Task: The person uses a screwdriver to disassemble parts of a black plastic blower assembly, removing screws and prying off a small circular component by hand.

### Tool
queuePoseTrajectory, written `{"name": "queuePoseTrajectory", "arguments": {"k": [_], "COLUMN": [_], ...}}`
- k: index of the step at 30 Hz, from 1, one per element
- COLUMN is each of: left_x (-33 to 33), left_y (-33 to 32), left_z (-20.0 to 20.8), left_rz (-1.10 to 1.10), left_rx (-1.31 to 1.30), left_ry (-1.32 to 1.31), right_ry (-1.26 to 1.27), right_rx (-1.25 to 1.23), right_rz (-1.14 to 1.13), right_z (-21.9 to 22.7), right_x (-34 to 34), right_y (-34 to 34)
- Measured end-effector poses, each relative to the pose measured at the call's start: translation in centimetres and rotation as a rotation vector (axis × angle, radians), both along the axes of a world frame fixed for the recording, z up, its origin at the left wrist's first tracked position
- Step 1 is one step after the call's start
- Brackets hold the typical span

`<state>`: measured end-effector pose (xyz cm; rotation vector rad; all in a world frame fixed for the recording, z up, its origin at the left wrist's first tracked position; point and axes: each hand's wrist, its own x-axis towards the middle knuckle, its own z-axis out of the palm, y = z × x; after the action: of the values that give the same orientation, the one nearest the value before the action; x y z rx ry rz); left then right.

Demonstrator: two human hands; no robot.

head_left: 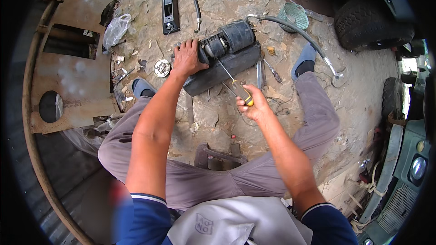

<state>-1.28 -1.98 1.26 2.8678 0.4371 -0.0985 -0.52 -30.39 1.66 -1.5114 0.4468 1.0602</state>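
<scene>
A black blower unit [218,73] with a round drum-like housing on top lies at an angle on the ground between my feet. My left hand [186,58] rests on its left end, fingers spread over the casing. In my right hand [255,103] is a screwdriver [244,94] with a grey and yellow handle, gripped in closed fingers. Its shaft points up and left, and the tip meets the unit's near upper edge beside the drum. Exactly what the tip touches is too small to make out.
A round tin of small parts [162,68] sits left of the unit. Beyond lie a long black panel [170,10] and a short hose [194,4]. A longer hose [290,25] runs right, past a green basket [293,17]. Another screwdriver [274,71], a tyre [373,22] and rusty sheet metal [77,79] flank me.
</scene>
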Motion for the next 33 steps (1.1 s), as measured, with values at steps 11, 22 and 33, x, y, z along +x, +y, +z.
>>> {"name": "queuePoseTrajectory", "arguments": {"k": [11,22,33], "left_x": [0.7,0.7,0.7], "left_y": [-0.1,-0.2,0.1], "left_z": [-0.2,-0.2,-0.3], "left_rz": [-0.007,-0.010,-0.021], "left_rx": [-0.014,-0.002,0.012], "left_ry": [-0.003,0.022,-0.004], "right_ry": [-0.198,-0.238,-0.278], "right_rx": [-0.137,0.136,-0.092], "right_rz": [0.111,0.127,0.005], "right_z": [-0.9,-1.3,-1.2], "right_x": [-1.2,-0.6,-1.1], "right_y": [-0.7,-0.8,-0.1]}}
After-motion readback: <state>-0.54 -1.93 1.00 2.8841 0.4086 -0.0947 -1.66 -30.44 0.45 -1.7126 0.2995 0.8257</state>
